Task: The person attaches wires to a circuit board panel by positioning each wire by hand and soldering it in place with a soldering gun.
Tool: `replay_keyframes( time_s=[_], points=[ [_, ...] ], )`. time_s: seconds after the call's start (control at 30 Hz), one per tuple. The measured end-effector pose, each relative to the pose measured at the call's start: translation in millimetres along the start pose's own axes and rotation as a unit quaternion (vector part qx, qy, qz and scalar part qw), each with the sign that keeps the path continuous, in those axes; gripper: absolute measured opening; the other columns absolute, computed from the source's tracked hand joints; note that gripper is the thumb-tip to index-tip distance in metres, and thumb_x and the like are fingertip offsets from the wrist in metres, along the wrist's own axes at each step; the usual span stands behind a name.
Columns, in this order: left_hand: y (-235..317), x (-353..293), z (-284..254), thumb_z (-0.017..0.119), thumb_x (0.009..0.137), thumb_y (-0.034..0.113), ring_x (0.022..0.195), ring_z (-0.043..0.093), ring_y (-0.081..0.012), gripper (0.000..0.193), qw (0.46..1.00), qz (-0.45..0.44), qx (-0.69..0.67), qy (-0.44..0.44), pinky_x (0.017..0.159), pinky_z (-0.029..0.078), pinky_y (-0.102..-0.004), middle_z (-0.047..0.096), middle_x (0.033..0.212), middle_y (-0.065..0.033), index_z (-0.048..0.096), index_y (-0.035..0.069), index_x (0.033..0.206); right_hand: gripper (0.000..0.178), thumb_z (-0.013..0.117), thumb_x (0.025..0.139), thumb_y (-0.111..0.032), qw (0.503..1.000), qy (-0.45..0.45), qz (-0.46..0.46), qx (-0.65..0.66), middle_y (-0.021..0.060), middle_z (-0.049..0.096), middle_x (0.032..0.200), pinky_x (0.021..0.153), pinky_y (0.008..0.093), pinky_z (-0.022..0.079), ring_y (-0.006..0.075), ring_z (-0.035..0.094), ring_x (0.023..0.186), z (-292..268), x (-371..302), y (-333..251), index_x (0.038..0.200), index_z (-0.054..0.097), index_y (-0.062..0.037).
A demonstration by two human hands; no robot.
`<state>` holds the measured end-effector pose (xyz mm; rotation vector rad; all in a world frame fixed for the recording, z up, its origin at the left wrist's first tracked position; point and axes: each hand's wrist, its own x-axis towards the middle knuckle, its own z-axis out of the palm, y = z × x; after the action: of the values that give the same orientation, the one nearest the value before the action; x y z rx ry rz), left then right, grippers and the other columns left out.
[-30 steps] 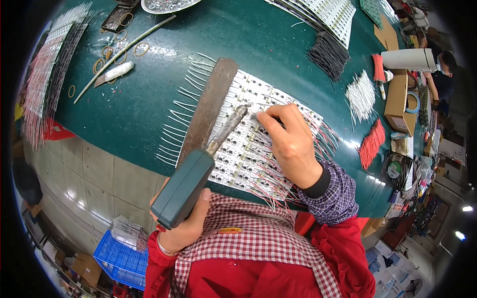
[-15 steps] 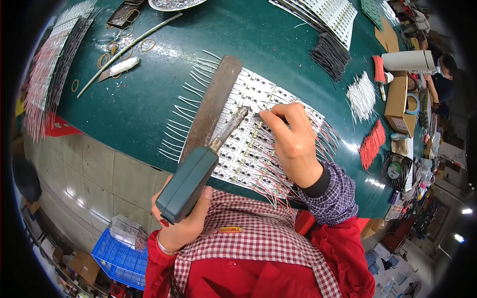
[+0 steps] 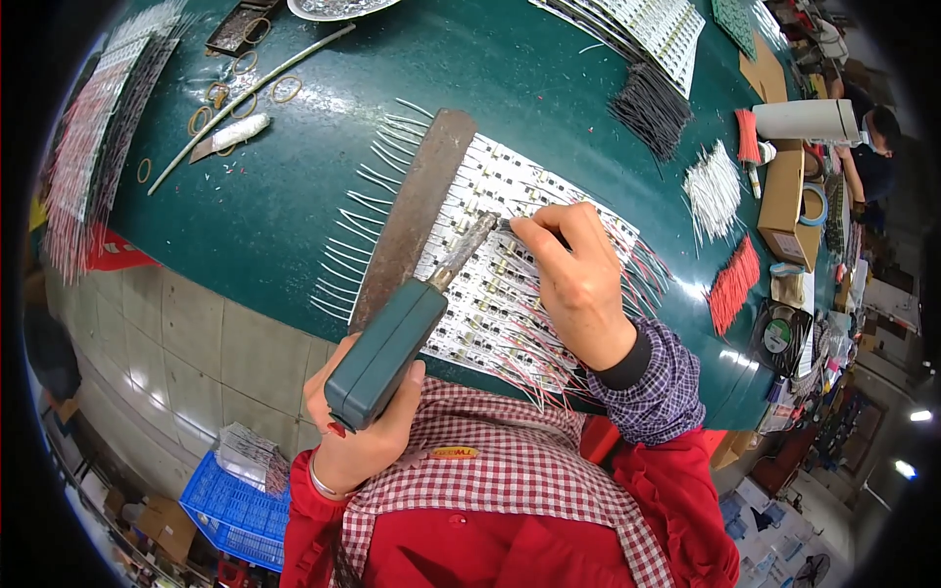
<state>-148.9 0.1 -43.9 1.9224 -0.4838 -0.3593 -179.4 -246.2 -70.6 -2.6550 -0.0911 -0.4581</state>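
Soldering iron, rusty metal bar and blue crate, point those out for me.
soldering iron (image 3: 387, 355), head view, on its teal handle in the left hand.
metal bar (image 3: 417, 211), head view, on the middle of its rusty face.
blue crate (image 3: 221, 510), head view, on its near wall.

Glossy green tabletop (image 3: 294, 196); rusty rough metal bar (image 3: 417, 211); matt teal plastic soldering-iron handle (image 3: 384, 355).

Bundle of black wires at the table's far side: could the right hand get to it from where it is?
Probably yes: open green table lies between the right hand and the black wire bundle, nothing standing between.
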Motion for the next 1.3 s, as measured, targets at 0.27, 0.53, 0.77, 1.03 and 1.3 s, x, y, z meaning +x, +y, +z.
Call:
replay_keyframes(
  time_s=[0.27, 0.53, 0.77, 1.03, 1.3],
  points=[
    [-2.0, 1.2, 2.9, 0.074, 0.077, -0.002, 0.065, 0.064, -0.0186, 0.013, 1.0, -0.003, -0.006, -0.008, 0.056, 0.049, -0.0293, 0.065, 0.084, -0.0117, 0.068, -0.004, 0.088, 0.033, 0.062, 0.069, 0.008, 1.0, -0.005, -0.002, -0.006, 0.0127, 0.057, 0.095, 0.07, 0.0359, 0.049, 0.0279, 0.055, 0.086, -0.5, 0.0, 0.1, 0.101, 0.065, 0.0032],
    [-4.8, -3.9, 1.3, 0.075, 0.077, -0.001, 0.065, 0.064, -0.0185, 0.016, 0.999, -0.04, -0.034, 0.004, 0.055, 0.049, -0.0287, 0.065, 0.084, -0.0119, 0.069, -0.004, 0.092, 0.033, 0.061, 0.069, 0.008, 1.0, -0.011, -0.003, -0.008, 0.0127, 0.056, 0.095, 0.069, 0.0358, 0.049, 0.0277, 0.055, 0.086, -0.6, 0.8, 0.1, 0.101, 0.064, 0.0029],
    [-5.0, -5.4, -2.7, 0.074, 0.078, -0.001, 0.067, 0.064, -0.0185, 0.02, 1.0, -0.001, -0.019, 0.01, 0.056, 0.05, -0.0286, 0.067, 0.086, -0.0125, 0.07, -0.004, 0.097, 0.031, 0.061, 0.07, 0.008, 1.0, -0.006, -0.004, -0.009, 0.0125, 0.056, 0.094, 0.069, 0.0355, 0.049, 0.0275, 0.055, 0.085, 0.4, 1.9, -0.8, 0.1, 0.064, 0.0027],
    [-3.5, -4.2, -1.8, 0.074, 0.078, -0.002, 0.069, 0.064, -0.0198, 0.017, 1.0, 0.007, 0.011, -0.001, 0.058, 0.05, -0.0295, 0.067, 0.088, -0.0136, 0.07, -0.005, 0.094, 0.033, 0.061, 0.069, 0.01, 1.0, 0.002, -0.004, 0.007, 0.0122, 0.057, 0.094, 0.069, 0.0356, 0.049, 0.0271, 0.056, 0.084, 0.8, -1.5, 0.6, 0.101, 0.065, 0.0035],
    [-3.8, -1.8, 0.6, 0.074, 0.077, -0.002, 0.068, 0.064, -0.0214, 0.016, 1.0, 0.002, -0.007, 0.013, 0.057, 0.05, -0.0303, 0.066, 0.087, -0.0131, 0.07, -0.004, 0.092, 0.035, 0.061, 0.067, 0.013, 1.0, 0.018, 0.003, 0.013, 0.0128, 0.058, 0.093, 0.067, 0.0359, 0.049, 0.0273, 0.056, 0.082, 1.7, -0.1, 0.2, 0.1, 0.065, 0.0028]
  ],
)
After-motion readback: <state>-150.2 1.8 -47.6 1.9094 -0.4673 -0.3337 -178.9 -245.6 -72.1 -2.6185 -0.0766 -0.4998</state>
